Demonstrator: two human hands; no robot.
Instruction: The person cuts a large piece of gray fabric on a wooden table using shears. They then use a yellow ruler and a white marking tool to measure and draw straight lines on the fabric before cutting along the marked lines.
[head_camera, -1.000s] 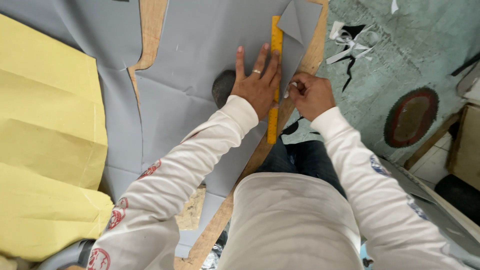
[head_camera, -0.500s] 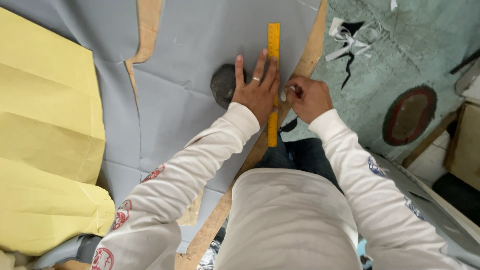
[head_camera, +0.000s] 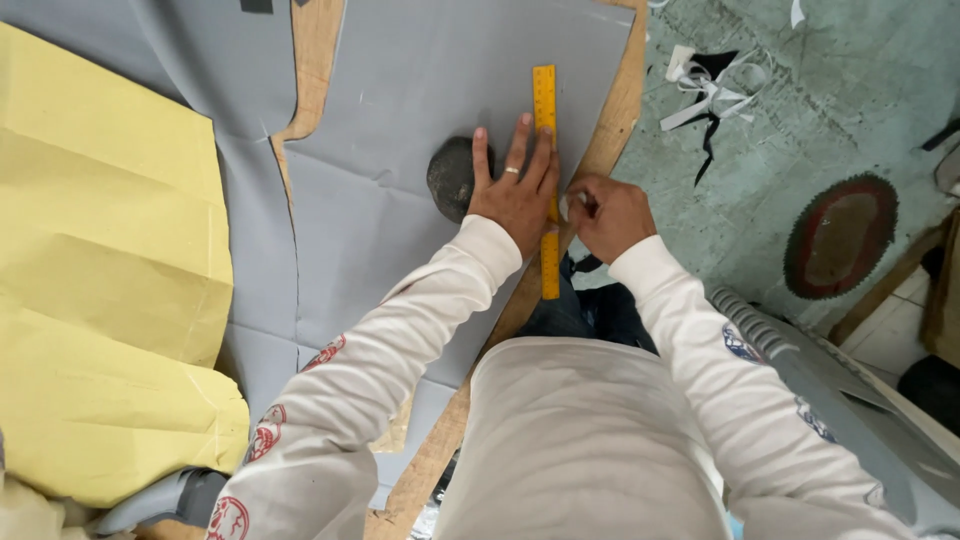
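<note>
The left arm, in a white sleeve, reached up from 7 o'clock toward the middle of the view. The left hand (head_camera: 515, 190) lay palm down with its fingers spread and straight, grasping nothing, a ring on one finger. Its fingertips pointed to 12 o'clock. The outer fingers pressed flat on the yellow ruler (head_camera: 546, 180), pinning it to the grey sheet (head_camera: 420, 90).

The ruler ran from 12 to 6 o'clock, its upper end showing above the fingertips and its lower end sticking out below the wrist, past the sheet's edge and over the board (head_camera: 610, 140). The middle of the ruler was hidden under the hand.

The right arm came in from 5 o'clock, bent at the elbow. The right hand (head_camera: 610, 215) sat at 3 o'clock of the left, just beside the ruler's right edge. Its fingers were curled tight around a small pale piece (head_camera: 566, 206) held against that edge; what the piece was could not be told.

A dark round stone (head_camera: 452, 178) rested on the sheet at 9 o'clock of the left hand, touching the thumb side. Yellow paper (head_camera: 110, 290) lay folded at the far 9 o'clock. Scraps (head_camera: 705, 90) lay on the green floor (head_camera: 830, 90) at 2 o'clock, and a round mat (head_camera: 840, 235) at 3 o'clock.
</note>
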